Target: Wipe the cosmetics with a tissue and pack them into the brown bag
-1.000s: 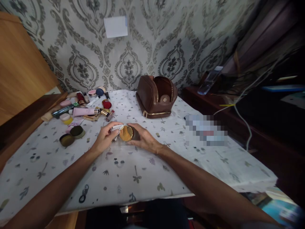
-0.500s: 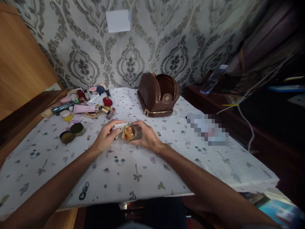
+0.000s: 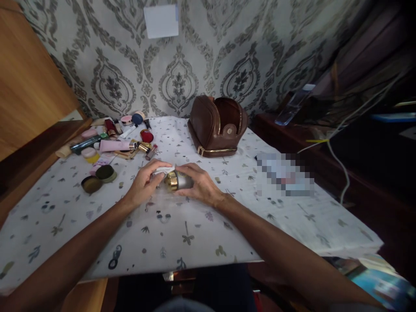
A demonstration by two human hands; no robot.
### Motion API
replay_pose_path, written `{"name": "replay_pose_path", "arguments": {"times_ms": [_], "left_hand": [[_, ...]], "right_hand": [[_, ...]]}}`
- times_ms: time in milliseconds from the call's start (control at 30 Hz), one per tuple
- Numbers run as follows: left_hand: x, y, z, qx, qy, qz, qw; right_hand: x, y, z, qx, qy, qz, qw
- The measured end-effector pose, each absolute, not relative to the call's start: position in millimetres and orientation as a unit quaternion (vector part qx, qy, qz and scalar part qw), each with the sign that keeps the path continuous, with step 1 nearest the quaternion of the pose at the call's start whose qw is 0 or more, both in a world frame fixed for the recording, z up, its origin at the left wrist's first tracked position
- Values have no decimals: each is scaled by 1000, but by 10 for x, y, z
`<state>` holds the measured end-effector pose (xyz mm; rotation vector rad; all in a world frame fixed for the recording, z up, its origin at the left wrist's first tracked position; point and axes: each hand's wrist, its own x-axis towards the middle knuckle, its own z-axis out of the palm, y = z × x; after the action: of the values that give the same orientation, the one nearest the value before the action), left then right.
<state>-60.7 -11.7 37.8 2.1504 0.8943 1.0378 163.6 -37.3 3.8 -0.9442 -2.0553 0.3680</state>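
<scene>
My right hand (image 3: pixel 203 184) is closed around a small grey cosmetic jar (image 3: pixel 183 180) lying on its side, its shiny gold end (image 3: pixel 172 180) facing left. In my left hand (image 3: pixel 144 182) a folded white wipe (image 3: pixel 164 169) is pinched between thumb and fingers. The wipe touches the jar's upper left side, close to the gold end. Both hands are low over the front middle of the patterned white cloth (image 3: pixel 136 242). My right fingers hide part of the jar.
Left of my hands lies an open green compact (image 3: pixel 105 173). Behind it are a pink tube (image 3: pixel 113 146), a red round case (image 3: pixel 147 136) and several other cosmetics. A brown toiletry bag (image 3: pixel 208 125) stands unzipped at the back. A blurred-out flat item (image 3: pixel 286 174) lies at right.
The jar has turned in my right hand, so its gold end now shows a ridged side instead of a mirror-like face. The wipe stays against it. My view has shifted slightly.
</scene>
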Motion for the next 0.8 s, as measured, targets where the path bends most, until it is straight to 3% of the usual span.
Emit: {"name": "replay_pose_path", "arguments": {"times_ms": [400,800], "left_hand": [[-579,-169,429,821,323,394,260],[-573,-171,417,832,323,377,248]], "right_hand": [[1601,-439,178,-444,-790,237,350],[1736,-322,120,-363,-815,250,376]]}}
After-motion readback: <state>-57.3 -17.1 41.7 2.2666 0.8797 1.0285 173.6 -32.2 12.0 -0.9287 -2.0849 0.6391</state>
